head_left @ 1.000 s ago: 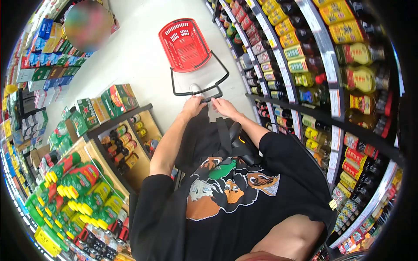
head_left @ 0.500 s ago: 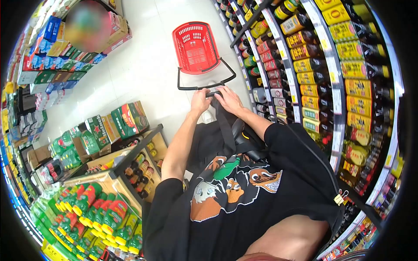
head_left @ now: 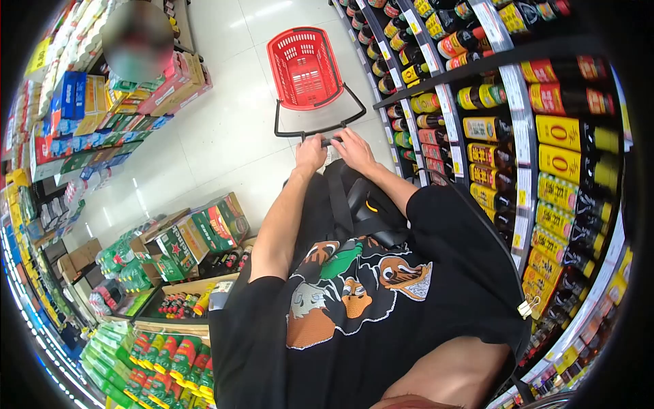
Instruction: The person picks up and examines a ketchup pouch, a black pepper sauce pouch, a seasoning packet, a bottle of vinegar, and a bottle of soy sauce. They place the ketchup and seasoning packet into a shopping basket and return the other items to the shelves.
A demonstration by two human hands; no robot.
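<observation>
Both hands are close together in front of my body, wrapped round a black handle. My left hand [head_left: 311,152] grips its left part, and my right hand [head_left: 354,148] grips it on the right. Just beyond them lies the black bar of a red shopping basket [head_left: 278,76]. The basket stands on the floor ahead and shows nothing inside. A dark strap [head_left: 338,204] hangs from near my hands down toward my black shirt.
Shelves of bottles [head_left: 492,160] line the right side. To the left are stacked cartons [head_left: 219,221], a wooden stand with bottles and green packs [head_left: 170,358]. More boxes [head_left: 167,88] stand at the upper left. Pale floor tiles [head_left: 218,129] run between them.
The bottle shelves and the left-hand displays have shifted toward me in the view. The basket and both hands stay nearly in place, still on the handle.
</observation>
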